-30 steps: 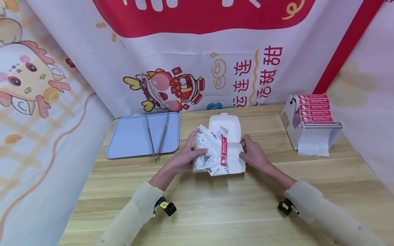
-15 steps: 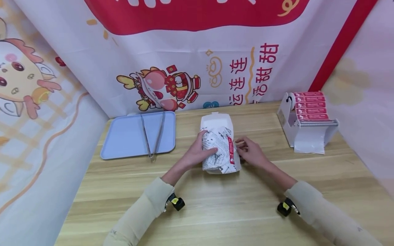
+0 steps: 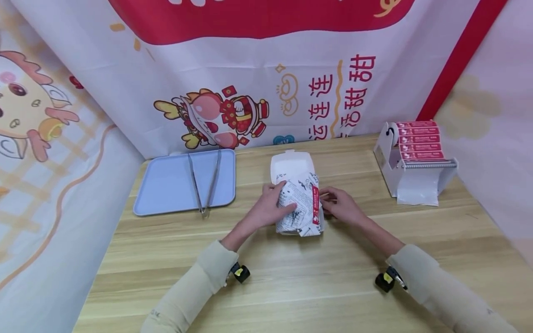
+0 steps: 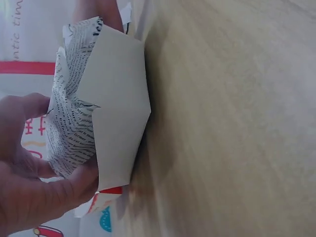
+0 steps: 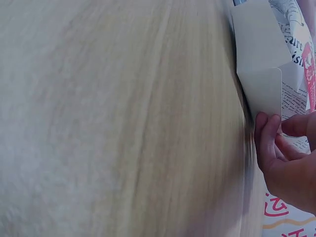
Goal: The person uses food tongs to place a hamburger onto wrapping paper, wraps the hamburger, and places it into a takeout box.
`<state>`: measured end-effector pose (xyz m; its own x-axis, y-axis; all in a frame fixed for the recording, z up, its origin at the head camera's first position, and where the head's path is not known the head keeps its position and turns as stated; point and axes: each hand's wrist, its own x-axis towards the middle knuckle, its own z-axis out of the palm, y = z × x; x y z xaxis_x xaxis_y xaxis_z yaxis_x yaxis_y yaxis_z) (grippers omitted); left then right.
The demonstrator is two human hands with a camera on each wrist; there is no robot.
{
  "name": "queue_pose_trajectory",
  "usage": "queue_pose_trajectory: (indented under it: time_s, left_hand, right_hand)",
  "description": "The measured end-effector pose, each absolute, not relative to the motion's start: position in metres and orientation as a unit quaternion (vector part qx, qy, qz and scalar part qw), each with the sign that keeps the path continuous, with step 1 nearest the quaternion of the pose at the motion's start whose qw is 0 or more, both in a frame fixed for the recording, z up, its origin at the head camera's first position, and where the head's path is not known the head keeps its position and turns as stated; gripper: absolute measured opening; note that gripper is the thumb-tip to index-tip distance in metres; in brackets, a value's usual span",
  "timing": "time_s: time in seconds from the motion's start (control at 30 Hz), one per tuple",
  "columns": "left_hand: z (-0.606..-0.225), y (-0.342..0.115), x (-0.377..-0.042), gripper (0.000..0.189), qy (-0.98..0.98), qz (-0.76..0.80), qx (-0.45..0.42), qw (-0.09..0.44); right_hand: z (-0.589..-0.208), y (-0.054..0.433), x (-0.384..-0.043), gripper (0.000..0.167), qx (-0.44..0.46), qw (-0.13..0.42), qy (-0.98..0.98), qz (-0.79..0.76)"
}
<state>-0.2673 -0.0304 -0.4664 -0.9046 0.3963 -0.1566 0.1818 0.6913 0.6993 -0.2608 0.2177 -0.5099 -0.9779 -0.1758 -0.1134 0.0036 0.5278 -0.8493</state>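
A paper-wrapped package with newspaper-style print and a red sticker sits in an open white cardboard box on the table. My left hand grips the package from the left, thumb on top; the left wrist view shows the fingers around the printed paper, above the box wall. On the right, my right hand pinches the edge of the box's side wall, seen in the right wrist view as a pale panel. The package's underside is hidden.
A blue tray with metal tongs lying on it stands at the left. At the back right is a label dispenser with a roll of red stickers. Printed cloth hangs behind the wooden table.
The package has moved right, from over the box's left side to inside it, with my left hand holding it. My right hand has stayed at the box's right side. The head view has shifted slightly.
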Motion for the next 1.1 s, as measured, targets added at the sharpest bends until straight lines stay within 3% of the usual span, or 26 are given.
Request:
queue_pose_trajectory:
  time_s: [0.13, 0.3, 0.43, 0.87, 1.0, 1.1]
  left_hand:
    - [-0.461, -0.027, -0.264, 0.085, 0.94, 0.277, 0.181, 0.086]
    - [-0.46, -0.026, -0.268, 0.074, 0.935, 0.155, 0.318, 0.019]
    - [-0.465, -0.025, -0.27, 0.068, 0.911, 0.098, 0.398, 0.038]
    - [-0.461, -0.02, -0.273, 0.069, 0.913, 0.026, 0.403, 0.054]
    - [-0.458, -0.016, -0.277, 0.075, 0.906, 0.034, 0.418, 0.06]
    - [-0.459, -0.015, -0.278, 0.076, 0.902, 0.043, 0.424, 0.076]
  right_hand:
    - [-0.511, 0.219, -0.26, 0.029, -0.048, 0.089, 0.874, -0.475]
    - [-0.511, 0.218, -0.26, 0.03, -0.05, 0.077, 0.876, -0.474]
    - [-0.509, 0.217, -0.259, 0.032, -0.052, 0.077, 0.876, -0.473]
    - [-0.506, 0.215, -0.259, 0.037, -0.059, 0.074, 0.884, -0.458]
    - [-0.504, 0.216, -0.26, 0.048, -0.077, 0.04, 0.882, -0.463]
    - [-0.497, 0.216, -0.261, 0.048, -0.11, 0.003, 0.879, -0.464]
